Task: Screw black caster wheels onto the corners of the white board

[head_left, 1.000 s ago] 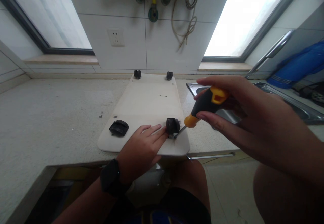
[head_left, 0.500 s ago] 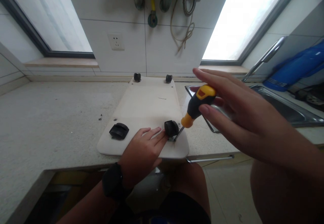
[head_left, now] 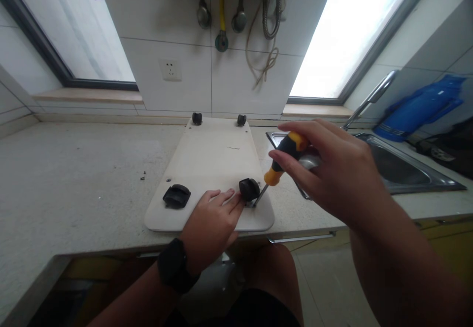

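Black wheel (head_left: 249, 189) sits at the near right corner of a white board (head_left: 210, 162), seen here from my head. It is the one close to both of my hands. The board lies on the counter (head_left: 92, 169) with its wheels pointing up, maybe so that I can get at the place where each wheel joins it. My left hand (head_left: 213, 218) lies flat and open, with its fingers stretched out and the tips touching the side of the wheel. I think that helps to stop the wheel and the board from wobbling. My right hand (head_left: 332, 169) grips the yellow and black handle of a screwdriver (head_left: 284, 154) between thumb and fingers. The screwdriver leans over toward me on the right, and its thin metal rod (head_left: 261, 195) goes down to the foot of the wheel. I guess it leans because the wheel is in the way. I cannot see just what the tip touches. Another near wheel (head_left: 176, 196) is on the left, and two more are at the far end. Tiny dark bits (head_left: 143, 178) lie left of the board, near it but apart, perhaps so they are out of my way.
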`<state>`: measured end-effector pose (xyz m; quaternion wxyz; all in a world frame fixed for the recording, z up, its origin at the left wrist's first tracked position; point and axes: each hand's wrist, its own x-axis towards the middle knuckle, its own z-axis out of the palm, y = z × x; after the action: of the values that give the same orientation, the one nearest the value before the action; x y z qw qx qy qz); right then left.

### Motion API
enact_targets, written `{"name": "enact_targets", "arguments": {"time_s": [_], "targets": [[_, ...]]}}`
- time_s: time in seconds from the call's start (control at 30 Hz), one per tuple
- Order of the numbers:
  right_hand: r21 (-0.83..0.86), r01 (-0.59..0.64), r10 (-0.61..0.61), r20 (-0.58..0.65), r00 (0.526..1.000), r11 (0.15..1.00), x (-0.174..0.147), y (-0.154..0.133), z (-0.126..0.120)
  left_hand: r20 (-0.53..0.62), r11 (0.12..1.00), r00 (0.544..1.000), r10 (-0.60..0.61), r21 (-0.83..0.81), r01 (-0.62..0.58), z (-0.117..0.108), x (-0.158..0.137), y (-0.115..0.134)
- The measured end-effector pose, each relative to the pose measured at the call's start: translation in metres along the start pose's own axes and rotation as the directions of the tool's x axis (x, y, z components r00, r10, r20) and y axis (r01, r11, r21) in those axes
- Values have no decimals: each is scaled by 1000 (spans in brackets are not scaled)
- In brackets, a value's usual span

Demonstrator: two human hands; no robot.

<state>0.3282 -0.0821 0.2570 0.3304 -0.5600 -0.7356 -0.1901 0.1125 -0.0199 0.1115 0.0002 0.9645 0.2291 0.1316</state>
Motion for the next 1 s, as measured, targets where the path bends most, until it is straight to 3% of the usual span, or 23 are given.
{"name": "enact_targets", "arguments": {"time_s": [0.1, 0.17, 0.33, 0.53, 0.6, 0.8, 1.0], "targets": [[208, -24, -12, 168, 986, 978, -1, 4, -7, 23, 1000, 1000, 0, 2, 0, -2, 3, 0], [282, -35, -28, 213, 977, 959, -2, 7, -9, 39, 1000, 999, -5, 5, 5, -3, 6, 1], [149, -19, 7, 81, 997, 989, -6, 9, 3, 68, 999, 997, -39, 23, 37, 4, 13, 6], [31, -47, 48, -27, 998, 998, -19, 11, 13, 18, 998, 1000, -22, 59, 20, 19, 15, 6], [59, -44, 46, -22, 999, 997, -23, 10, 11, 7, 998, 1000, -9, 67, 8, 20, 15, 4], [367, -98, 31, 183, 983, 925, -30, 9, 5, 32, 994, 999, -18, 107, 14, 14, 20, 3], [248, -58, 51, 34, 998, 967, -27, 9, 20, 68, 995, 998, 8, 103, -15, 19, 17, 4]]}}
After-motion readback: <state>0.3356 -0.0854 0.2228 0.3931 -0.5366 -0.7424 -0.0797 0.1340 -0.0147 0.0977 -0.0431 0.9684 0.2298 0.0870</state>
